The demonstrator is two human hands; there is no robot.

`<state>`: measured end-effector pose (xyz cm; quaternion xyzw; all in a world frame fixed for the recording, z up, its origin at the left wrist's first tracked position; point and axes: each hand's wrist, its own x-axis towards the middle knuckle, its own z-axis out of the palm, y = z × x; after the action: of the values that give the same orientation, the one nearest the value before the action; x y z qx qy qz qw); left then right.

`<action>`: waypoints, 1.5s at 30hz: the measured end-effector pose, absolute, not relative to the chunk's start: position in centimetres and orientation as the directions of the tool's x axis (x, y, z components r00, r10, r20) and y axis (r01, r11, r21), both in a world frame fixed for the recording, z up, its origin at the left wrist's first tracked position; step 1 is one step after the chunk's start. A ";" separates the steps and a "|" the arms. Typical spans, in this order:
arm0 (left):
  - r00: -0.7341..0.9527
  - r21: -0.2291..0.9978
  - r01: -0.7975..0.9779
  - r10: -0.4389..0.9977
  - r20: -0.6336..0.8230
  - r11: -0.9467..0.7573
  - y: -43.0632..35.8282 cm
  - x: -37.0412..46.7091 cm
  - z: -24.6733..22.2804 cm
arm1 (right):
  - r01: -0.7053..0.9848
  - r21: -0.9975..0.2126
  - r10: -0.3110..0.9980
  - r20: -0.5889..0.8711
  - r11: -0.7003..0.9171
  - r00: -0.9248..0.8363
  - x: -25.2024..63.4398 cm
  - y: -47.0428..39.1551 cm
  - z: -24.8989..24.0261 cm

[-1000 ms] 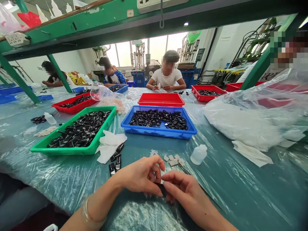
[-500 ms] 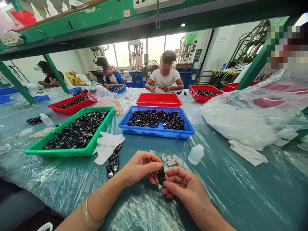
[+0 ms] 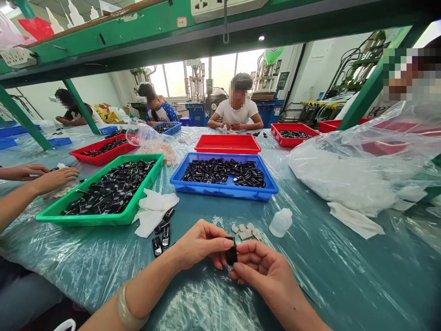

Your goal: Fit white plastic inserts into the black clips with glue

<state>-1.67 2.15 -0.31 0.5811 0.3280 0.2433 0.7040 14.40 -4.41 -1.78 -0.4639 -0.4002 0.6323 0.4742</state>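
Observation:
A small glossy black plastic part (image 3: 231, 253) stands upright between my two hands, just above the table. My left hand (image 3: 203, 243) pinches it from the left, thumb across its upper end. The fingertips of my right hand (image 3: 263, 266) are closed on its lower right edge; whether they hold something small besides is hidden. Just beyond my fingers lie a heap of pale square pads (image 3: 245, 231) and a scatter of tiny white bits (image 3: 217, 221). Several similar black parts (image 3: 166, 235) lie to the left of my left hand, beside a crumpled white cloth (image 3: 155, 204).
A green tray (image 3: 99, 220) and a blue tray (image 3: 220, 187), both full of black parts, stand ahead. A translucent squeeze bottle (image 3: 280, 222) is at right, near a large plastic bag (image 3: 341, 170). A co-worker's hands (image 3: 51, 177) reach in at left. A green shelf beam (image 3: 138, 32) crosses overhead.
A co-worker's two hands have come into view at the left, beside the green tray. The black part in my fingers has turned slightly; my hands stay almost in place.

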 end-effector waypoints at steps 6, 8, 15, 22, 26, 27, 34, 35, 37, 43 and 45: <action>0.667 0.980 0.029 0.727 -0.166 0.196 2.3 -1.7 -0.6 | -0.236 -0.946 0.971 -0.194 -0.222 -0.138 14.3 -4.2 -1.4; 0.664 0.981 0.027 0.729 -0.163 0.194 2.3 -1.7 -0.6 | -0.237 -0.947 0.972 -0.188 -0.218 -0.142 14.3 -4.2 -1.5; 0.657 0.979 0.033 0.734 -0.173 0.201 2.3 -1.7 -0.4 | -0.214 -0.952 0.969 -0.184 -0.217 -0.164 14.4 -4.3 -1.1; 0.623 0.970 0.000 0.759 -0.190 0.243 2.0 -1.5 -0.6 | 0.002 -0.994 0.992 -0.113 -0.113 -0.056 15.0 -3.9 -1.2; 0.619 0.958 -0.015 0.756 -0.216 0.285 1.8 -1.3 -0.5 | 0.115 -0.993 0.998 -0.024 -0.031 0.059 15.3 -3.9 -1.2; 0.618 0.959 -0.017 0.756 -0.213 0.283 1.8 -1.3 -0.5 | 0.127 -0.992 0.996 0.000 -0.011 0.087 15.3 -4.0 -1.1; 0.632 0.975 0.052 0.748 -0.200 0.217 1.8 -1.3 -0.7 | 0.265 -0.961 0.986 0.118 0.082 0.121 15.3 -4.1 -1.1; 0.627 0.974 0.056 0.752 -0.205 0.220 1.8 -1.3 -0.8 | 0.333 -0.937 0.979 0.159 0.110 0.125 15.6 -4.1 -0.9; 0.604 0.971 0.059 0.767 -0.218 0.230 1.8 -1.2 -0.9 | 0.507 -0.843 0.944 0.292 0.180 0.150 16.6 -3.8 -0.3; 0.542 0.971 0.044 0.811 -0.220 0.235 2.1 -1.1 -1.0 | 0.757 -0.647 0.678 0.597 0.092 0.428 21.1 -1.4 0.9; 0.529 0.969 0.033 0.818 -0.226 0.246 2.1 -1.1 -0.8 | 0.713 -0.700 0.760 0.484 0.038 0.435 22.5 -0.2 -0.1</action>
<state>-1.05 2.07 -0.82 0.5431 0.3919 0.2864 0.6852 22.54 -0.18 -0.09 -0.6932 -0.5311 0.0240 0.4866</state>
